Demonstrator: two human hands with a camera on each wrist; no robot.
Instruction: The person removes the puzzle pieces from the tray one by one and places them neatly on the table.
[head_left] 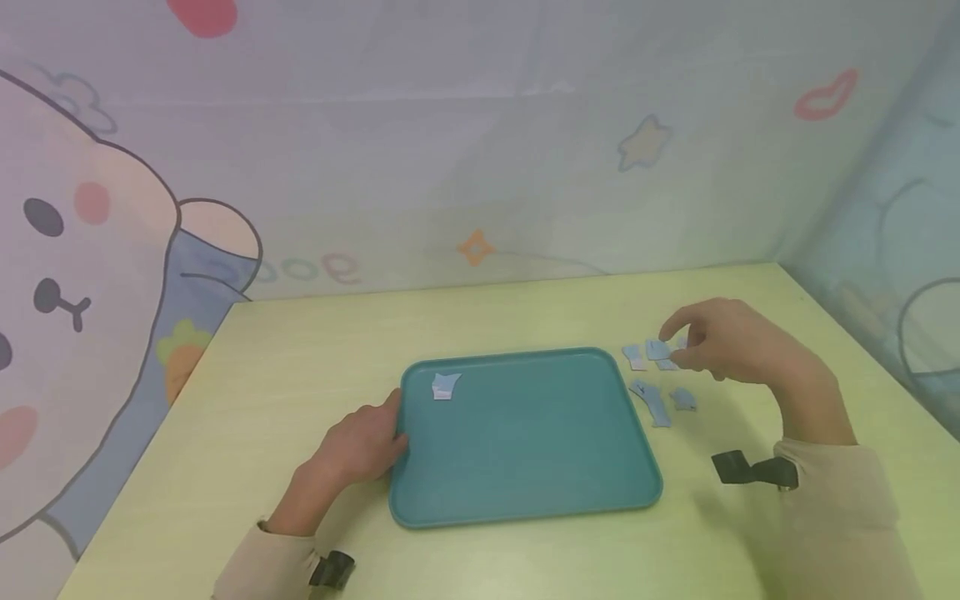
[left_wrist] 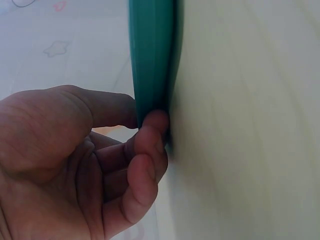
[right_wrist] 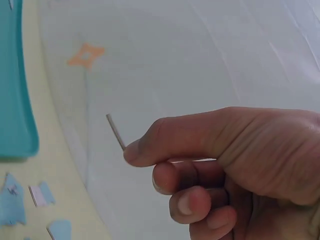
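Observation:
My left hand [head_left: 358,446] grips the left rim of a teal tray [head_left: 525,450], thumb on the upper side and fingers curled at the underside in the left wrist view. A light-blue puzzle piece [head_left: 445,387] with a pale lower strip lies in the tray's upper left corner. Beyond the tray's right side, my right hand [head_left: 731,342] pinches another light-blue puzzle piece [head_left: 657,350] between thumb and fingers. The right wrist view shows that held piece [right_wrist: 115,131] edge-on, as a thin strip. Its face is hidden there.
Several loose pieces lie on the pale yellow table right of the tray, among them a long one [head_left: 652,403], a small one [head_left: 683,399] and one near the tray corner [head_left: 634,357]. A cartoon-printed cloth [head_left: 420,167] hangs behind the table.

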